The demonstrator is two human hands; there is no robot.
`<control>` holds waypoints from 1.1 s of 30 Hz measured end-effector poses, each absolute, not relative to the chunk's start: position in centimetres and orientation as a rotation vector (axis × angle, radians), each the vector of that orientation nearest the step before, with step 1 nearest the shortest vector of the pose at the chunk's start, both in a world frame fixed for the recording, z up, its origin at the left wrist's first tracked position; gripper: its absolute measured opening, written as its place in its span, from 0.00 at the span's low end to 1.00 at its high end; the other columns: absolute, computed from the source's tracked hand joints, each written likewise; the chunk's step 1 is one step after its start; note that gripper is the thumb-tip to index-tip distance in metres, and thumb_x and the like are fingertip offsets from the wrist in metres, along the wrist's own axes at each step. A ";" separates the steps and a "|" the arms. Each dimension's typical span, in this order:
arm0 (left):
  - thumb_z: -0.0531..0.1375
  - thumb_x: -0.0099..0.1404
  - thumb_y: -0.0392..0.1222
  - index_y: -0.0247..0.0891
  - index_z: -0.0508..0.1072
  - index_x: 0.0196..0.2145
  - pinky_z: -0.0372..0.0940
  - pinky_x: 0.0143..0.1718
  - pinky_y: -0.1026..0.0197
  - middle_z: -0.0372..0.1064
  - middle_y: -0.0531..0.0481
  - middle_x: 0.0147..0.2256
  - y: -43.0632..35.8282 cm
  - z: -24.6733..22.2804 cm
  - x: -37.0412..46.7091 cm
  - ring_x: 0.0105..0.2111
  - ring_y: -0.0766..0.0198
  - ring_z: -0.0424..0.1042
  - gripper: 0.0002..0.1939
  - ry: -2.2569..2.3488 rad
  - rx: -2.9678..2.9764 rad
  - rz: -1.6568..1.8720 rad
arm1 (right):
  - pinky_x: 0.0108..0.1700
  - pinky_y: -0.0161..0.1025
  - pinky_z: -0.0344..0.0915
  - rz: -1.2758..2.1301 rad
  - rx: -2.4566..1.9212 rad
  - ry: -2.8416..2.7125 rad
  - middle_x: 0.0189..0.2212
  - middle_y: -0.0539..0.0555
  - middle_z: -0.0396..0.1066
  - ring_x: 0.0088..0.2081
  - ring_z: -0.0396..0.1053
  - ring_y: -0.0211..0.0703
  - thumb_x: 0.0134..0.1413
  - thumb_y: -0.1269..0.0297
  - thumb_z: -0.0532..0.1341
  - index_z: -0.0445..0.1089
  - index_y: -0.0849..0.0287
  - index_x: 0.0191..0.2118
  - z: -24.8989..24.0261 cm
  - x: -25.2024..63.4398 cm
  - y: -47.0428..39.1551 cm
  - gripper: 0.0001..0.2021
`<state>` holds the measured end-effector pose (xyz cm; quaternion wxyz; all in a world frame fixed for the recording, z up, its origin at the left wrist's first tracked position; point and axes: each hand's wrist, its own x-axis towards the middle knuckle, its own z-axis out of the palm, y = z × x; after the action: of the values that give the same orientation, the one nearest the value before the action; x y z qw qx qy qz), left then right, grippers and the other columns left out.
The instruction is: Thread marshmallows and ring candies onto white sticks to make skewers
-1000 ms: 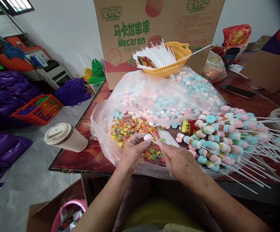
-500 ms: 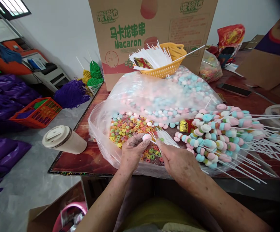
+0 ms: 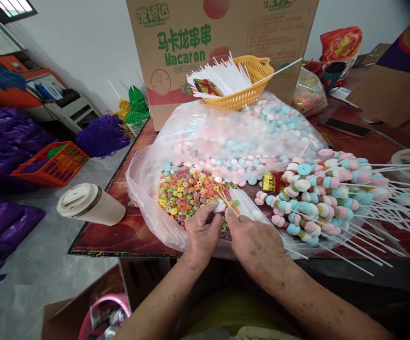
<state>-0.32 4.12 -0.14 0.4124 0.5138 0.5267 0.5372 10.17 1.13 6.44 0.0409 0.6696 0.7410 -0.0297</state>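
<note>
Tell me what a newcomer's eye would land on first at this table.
The heap of finished candy skewers at the right, pink, blue and white pieces on white sticks. Then the big clear bag of sweets in the middle, with bright ring candies spilling at its near side. Just in front, the left hand pinches a pink candy while the right hand grips a bunch of white sticks.

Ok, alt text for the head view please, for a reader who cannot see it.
Two bare hands meet over an open plastic bag of sweets: the left hand pinches a pale pink marshmallow, the right hand holds a white stick to it. Finished skewers lie to the right, a lidded paper cup on its side to the left.
</note>
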 end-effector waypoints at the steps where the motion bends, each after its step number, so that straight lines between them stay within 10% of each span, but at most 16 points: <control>1: 0.63 0.51 0.39 0.40 0.76 0.34 0.66 0.39 0.61 0.74 0.51 0.32 4.1 -0.4 -0.1 0.32 0.64 0.71 0.10 1.344 1.271 1.349 | 0.26 0.33 0.61 -0.112 2.049 2.271 0.30 0.60 0.72 0.28 0.72 0.43 0.57 0.72 0.47 0.61 0.62 0.50 6.3 10.0 1.3 0.16; 18: 0.61 0.52 0.39 0.44 0.74 0.41 0.60 0.33 0.62 0.71 0.50 0.27 5.0 2.3 -2.2 0.28 0.60 0.68 0.16 1.521 1.761 0.844 | 0.30 0.35 0.53 -0.331 2.110 2.440 0.29 0.56 0.71 0.31 0.68 0.40 0.59 0.68 0.45 0.67 0.61 0.33 1.5 14.7 2.6 0.14; 23: 0.58 0.53 0.37 0.40 0.73 0.20 0.59 0.34 0.62 0.69 0.48 0.26 8.1 2.5 -4.8 0.29 0.60 0.68 0.06 1.764 1.965 0.543 | 0.27 0.36 0.49 -0.334 2.113 2.421 0.22 0.53 0.69 0.25 0.65 0.39 0.60 0.64 0.44 0.65 0.59 0.26 0.7 15.8 1.9 0.17; 33: 0.69 0.41 0.42 0.32 0.72 0.23 0.66 0.26 0.65 0.72 0.47 0.22 7.1 2.9 -6.0 0.21 0.66 0.71 0.13 1.102 0.760 0.823 | 0.28 0.36 0.50 -0.471 1.959 2.461 0.27 0.55 0.71 0.29 0.67 0.40 0.58 0.70 0.46 0.67 0.61 0.33 3.6 12.2 0.9 0.13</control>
<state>-5.96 7.06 2.88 0.7070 0.3421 0.4959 0.3704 12.20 0.90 3.64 -0.0195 0.6157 0.7737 -0.1480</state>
